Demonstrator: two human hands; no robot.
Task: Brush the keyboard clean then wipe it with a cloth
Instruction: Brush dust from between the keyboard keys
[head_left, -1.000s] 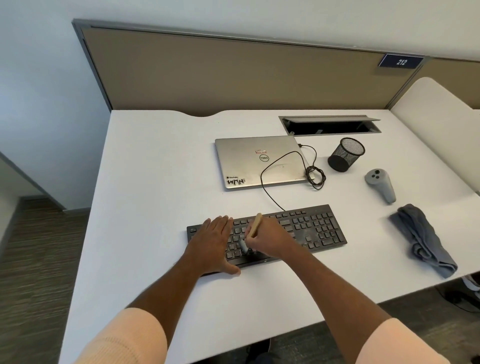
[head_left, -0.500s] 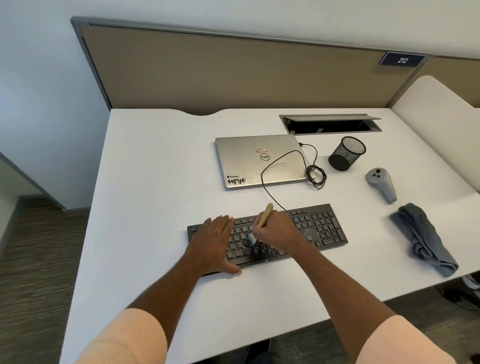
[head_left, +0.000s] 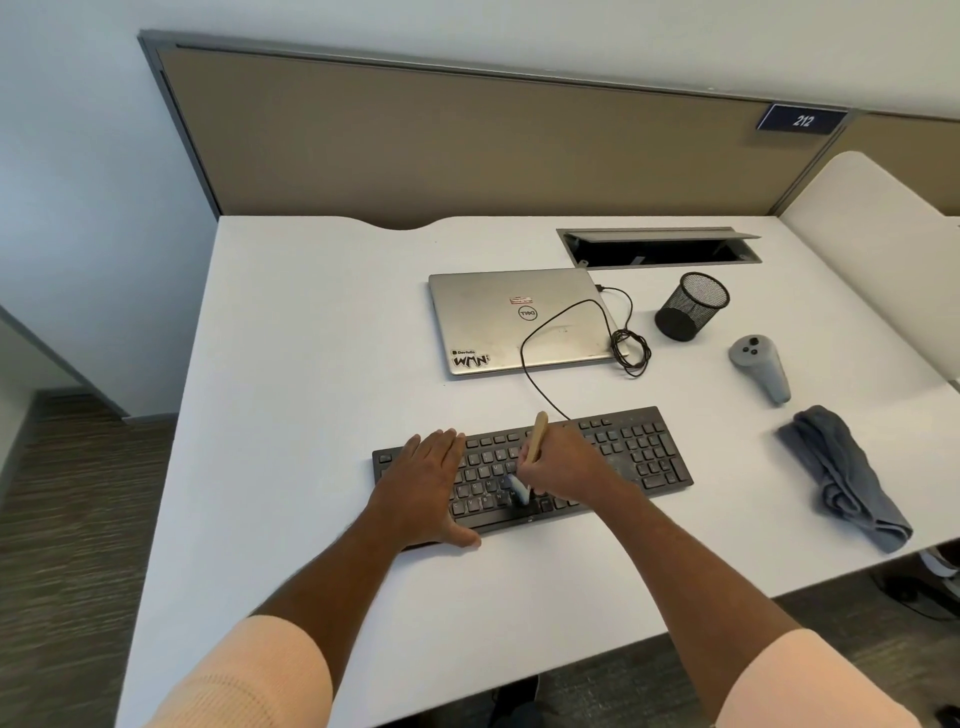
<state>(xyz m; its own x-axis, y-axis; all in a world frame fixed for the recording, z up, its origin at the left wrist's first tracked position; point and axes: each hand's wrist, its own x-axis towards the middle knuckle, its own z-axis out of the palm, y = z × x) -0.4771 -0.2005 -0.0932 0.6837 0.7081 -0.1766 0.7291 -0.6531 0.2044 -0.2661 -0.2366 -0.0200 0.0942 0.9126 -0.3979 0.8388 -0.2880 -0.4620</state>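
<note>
Black keys sit under both our hands: the keyboard (head_left: 639, 457) lies near the front of the desk (head_left: 311, 364), slightly askew. Our left hand (head_left: 423, 486) lies flat on its left end, fingers straight and together, gripping nothing. Our right hand (head_left: 566, 467) curls round the wooden handle of the brush (head_left: 537, 439), whose pale bristles touch the lower rows near the middle.

We judge the risks this way. If the flat hand eases off, a firm stroke could slide the board. Too much pressure could catch a key cap. The right block of keys looks dusty, so going for the cloth (head_left: 841, 478) too soon would smear grit. The cloth lies crumpled well to the right by the desk's edge, where a careless reach might knock it off.

Dark floor (head_left: 67, 519) shows on the left. The desk is white and smooth, backed by a tan partition (head_left: 467, 145). Behind the keyboard lies a closed laptop (head_left: 483, 322), with the cable (head_left: 535, 384) looping over its lid. Further right are a hatch (head_left: 660, 249), a mesh cup (head_left: 691, 306), a grey controller (head_left: 761, 366) and a plate (head_left: 802, 121) reading 212.
</note>
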